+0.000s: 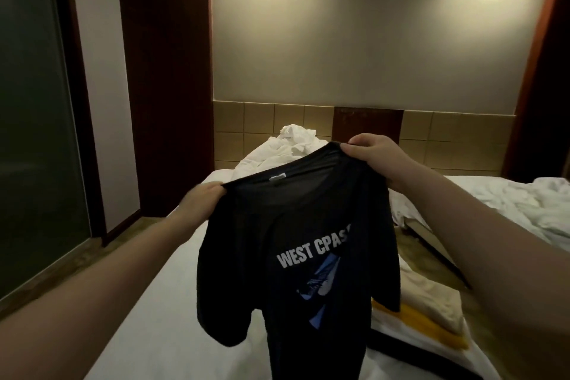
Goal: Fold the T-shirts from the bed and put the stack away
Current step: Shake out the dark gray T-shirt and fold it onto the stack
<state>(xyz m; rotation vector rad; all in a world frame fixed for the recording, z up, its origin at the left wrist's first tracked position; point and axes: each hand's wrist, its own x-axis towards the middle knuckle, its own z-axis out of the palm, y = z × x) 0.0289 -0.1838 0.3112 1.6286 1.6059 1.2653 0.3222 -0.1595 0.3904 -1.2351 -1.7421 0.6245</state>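
Above white bed [154, 302], black T-shirt [296, 219]; tiled headboard [259, 123].

A black T-shirt [293, 225] with white lettering hangs unfolded, lifted by its shoulders above the bed [160, 302]; a yellow-and-cream folded stack [416, 302] lies alongside.

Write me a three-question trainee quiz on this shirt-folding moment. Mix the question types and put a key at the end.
1. True or false: the black T-shirt is already folded.
2. Choose one. The shirt is gripped by: A) one hand, B) both hands, C) neither hand.
3. Fill in: the first word printed on the shirt's chest is ____.

Key:
1. False. It hangs open, held up in the air.
2. B. The left hand and the right hand each pinch its top edge, one on each side of the collar.
3. WEST.
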